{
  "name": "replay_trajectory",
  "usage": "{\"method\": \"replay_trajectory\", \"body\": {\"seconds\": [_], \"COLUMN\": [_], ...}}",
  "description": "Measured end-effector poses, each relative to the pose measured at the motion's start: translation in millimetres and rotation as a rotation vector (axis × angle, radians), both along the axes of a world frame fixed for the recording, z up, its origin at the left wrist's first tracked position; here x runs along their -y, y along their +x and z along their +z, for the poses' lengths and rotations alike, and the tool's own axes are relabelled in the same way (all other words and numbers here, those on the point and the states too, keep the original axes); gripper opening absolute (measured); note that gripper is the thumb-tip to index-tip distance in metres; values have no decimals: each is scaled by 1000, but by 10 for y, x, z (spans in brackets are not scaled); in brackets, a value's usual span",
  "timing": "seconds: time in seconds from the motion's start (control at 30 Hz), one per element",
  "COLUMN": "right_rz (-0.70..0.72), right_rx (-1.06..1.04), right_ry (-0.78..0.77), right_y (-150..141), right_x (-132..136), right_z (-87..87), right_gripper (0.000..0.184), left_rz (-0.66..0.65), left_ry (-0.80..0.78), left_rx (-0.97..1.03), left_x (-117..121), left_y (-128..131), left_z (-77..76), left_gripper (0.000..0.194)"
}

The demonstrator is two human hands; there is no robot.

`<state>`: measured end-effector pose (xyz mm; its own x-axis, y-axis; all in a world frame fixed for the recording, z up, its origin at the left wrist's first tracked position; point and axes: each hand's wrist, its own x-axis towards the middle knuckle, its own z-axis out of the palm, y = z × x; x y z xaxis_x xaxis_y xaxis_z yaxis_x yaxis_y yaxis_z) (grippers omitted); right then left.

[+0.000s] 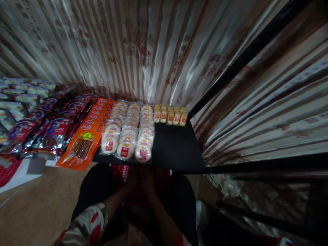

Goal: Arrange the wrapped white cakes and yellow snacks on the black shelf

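Low between my knees, just under the front edge of the black tabletop (176, 145), my left hand (132, 181) and my right hand (147, 180) are close together. Both reach down at a red package or bag with white markings (120, 172), and deep shadow hides their fingers. I cannot make out what, if anything, they grip. On the tabletop in front stand rows of round white crackers in clear wrappers (125, 148). Small yellow packaged snacks (170, 116) are lined up behind them to the right.
Overlapping orange snack packets (85, 133) lie left of the crackers. Farther left are dark red snack bags (55, 131) and white-green packets (33, 90). Patterned curtains (138, 44) hang behind and to the right, beside a black slanted pole (230, 65).
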<state>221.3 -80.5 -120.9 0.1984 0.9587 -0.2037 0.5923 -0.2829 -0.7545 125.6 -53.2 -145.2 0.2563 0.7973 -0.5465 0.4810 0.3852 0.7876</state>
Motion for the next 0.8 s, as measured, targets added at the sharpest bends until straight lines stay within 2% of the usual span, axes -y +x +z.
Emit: {"method": "replay_trajectory", "body": {"seconds": [0.07, 0.17, 0.37, 0.5, 0.67, 0.8], "right_rz": [-26, -48, -93, -105, -126, -132], "right_rx": [-50, -103, -54, -60, -49, -81], "right_ry": [-44, -21, 42, 79, 101, 119], "right_y": [-2, 3, 26, 40, 96, 130], "right_x": [53, 130, 269, 333, 395, 449], "right_z": [71, 179, 265, 259, 276, 299], "right_gripper": [30, 31, 32, 31, 30, 29], "left_rz": [-10, -45, -51, 3, 133, 152], "left_ry": [15, 82, 147, 115, 49, 44], "left_rx": [-18, -55, -45, 63, 141, 154], "left_x": [84, 193, 361, 438, 440, 436], "left_y": [-40, -98, -160, -206, -238, -221], "left_z": [46, 130, 326, 380, 410, 422], "left_gripper": [28, 29, 34, 35, 22, 22]}}
